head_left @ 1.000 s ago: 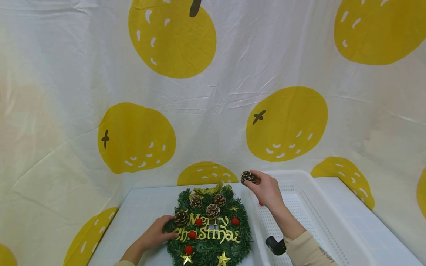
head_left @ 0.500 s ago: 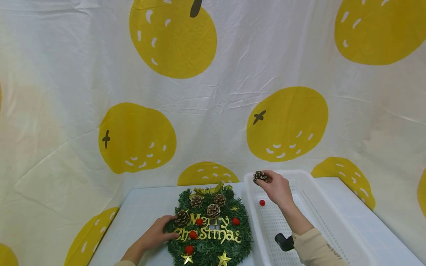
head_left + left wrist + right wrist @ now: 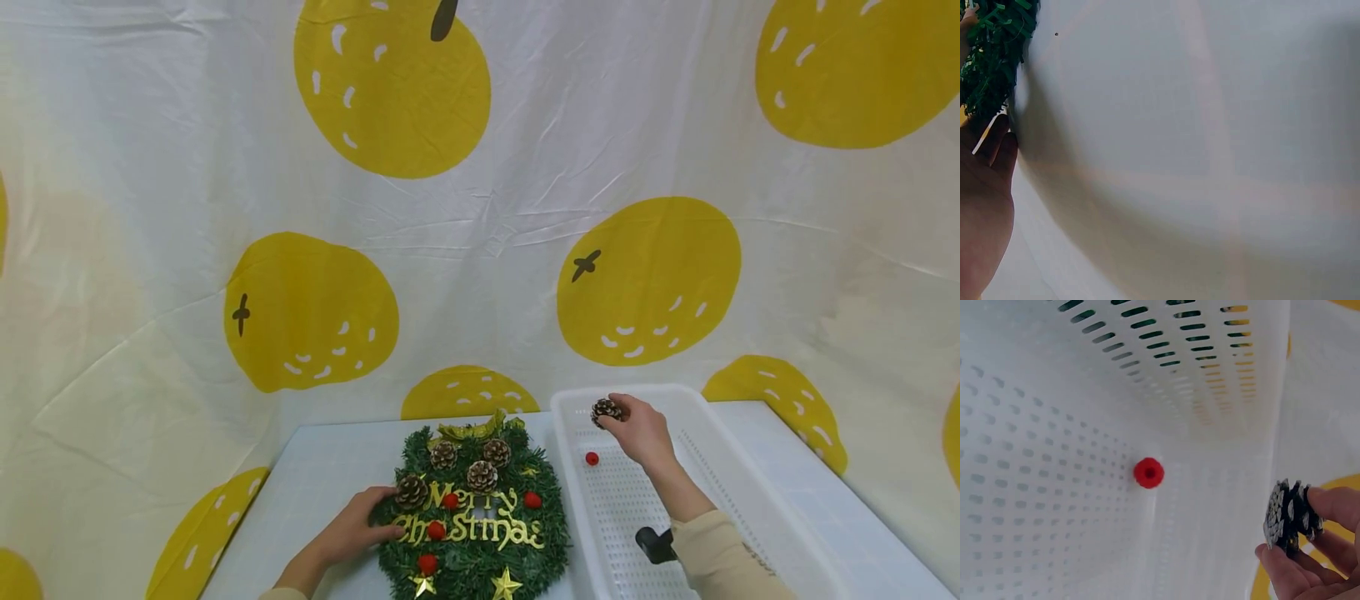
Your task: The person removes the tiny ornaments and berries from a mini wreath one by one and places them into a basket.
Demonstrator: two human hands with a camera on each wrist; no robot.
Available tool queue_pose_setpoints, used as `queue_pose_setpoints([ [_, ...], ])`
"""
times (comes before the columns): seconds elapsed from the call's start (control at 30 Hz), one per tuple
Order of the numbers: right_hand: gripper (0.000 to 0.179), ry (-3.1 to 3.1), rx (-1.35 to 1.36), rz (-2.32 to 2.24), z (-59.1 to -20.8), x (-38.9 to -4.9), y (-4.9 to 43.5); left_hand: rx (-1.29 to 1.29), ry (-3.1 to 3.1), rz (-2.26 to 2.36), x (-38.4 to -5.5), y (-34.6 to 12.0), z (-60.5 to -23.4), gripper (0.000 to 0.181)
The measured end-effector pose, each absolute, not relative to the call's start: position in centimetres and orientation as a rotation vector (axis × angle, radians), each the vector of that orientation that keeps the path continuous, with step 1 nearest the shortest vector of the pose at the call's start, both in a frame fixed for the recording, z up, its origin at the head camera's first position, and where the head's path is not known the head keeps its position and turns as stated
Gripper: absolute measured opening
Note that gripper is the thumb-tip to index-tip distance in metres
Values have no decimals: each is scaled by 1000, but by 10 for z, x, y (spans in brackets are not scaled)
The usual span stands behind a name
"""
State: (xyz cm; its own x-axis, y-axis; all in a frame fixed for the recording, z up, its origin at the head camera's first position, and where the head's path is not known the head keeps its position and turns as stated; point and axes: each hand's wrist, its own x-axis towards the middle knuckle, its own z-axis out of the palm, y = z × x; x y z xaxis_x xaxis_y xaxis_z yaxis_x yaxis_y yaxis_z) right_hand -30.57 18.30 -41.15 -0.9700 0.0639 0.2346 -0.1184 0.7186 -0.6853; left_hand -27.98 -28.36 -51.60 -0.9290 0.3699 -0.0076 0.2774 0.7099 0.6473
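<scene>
A green Christmas wreath (image 3: pixel 547 517) with gold "Merry Christmas" lettering (image 3: pixel 495 529) lies on the table. My left hand (image 3: pixel 352 529) grips its left edge, thumb near the lettering and fingers beside a pine cone (image 3: pixel 411 492). In the left wrist view, fingertips (image 3: pixel 1000 134) meet the green tinsel (image 3: pixel 997 56). My right hand (image 3: pixel 637 429) pinches another pine cone (image 3: pixel 606 412), white-tipped, over the far end of a white perforated basket (image 3: pixel 738 467). In the right wrist view that cone (image 3: pixel 1288 515) sits between thumb and fingers. A red pompom (image 3: pixel 1149 472) lies inside the basket.
The basket stands right of the wreath, its tall slotted wall (image 3: pixel 1166 337) between them. On the wreath are several pine cones, red pompoms (image 3: pixel 532 500), gold stars (image 3: pixel 506 585) and a gold bow (image 3: pixel 472 429). A white curtain with yellow fruit (image 3: pixel 648 279) hangs behind the table.
My right hand has moved right with the pine cone, from beside the wreath to over the basket, and slightly lower. The red pompom in the basket now shows fully. My left hand stays put.
</scene>
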Motion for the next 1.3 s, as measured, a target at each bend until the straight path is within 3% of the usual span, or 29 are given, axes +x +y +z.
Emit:
queue_pose_setpoints([
  [1.3, 39, -2989, -28, 893, -457, -330, 203, 536, 2776, 1025, -280, -285, -518, 69],
])
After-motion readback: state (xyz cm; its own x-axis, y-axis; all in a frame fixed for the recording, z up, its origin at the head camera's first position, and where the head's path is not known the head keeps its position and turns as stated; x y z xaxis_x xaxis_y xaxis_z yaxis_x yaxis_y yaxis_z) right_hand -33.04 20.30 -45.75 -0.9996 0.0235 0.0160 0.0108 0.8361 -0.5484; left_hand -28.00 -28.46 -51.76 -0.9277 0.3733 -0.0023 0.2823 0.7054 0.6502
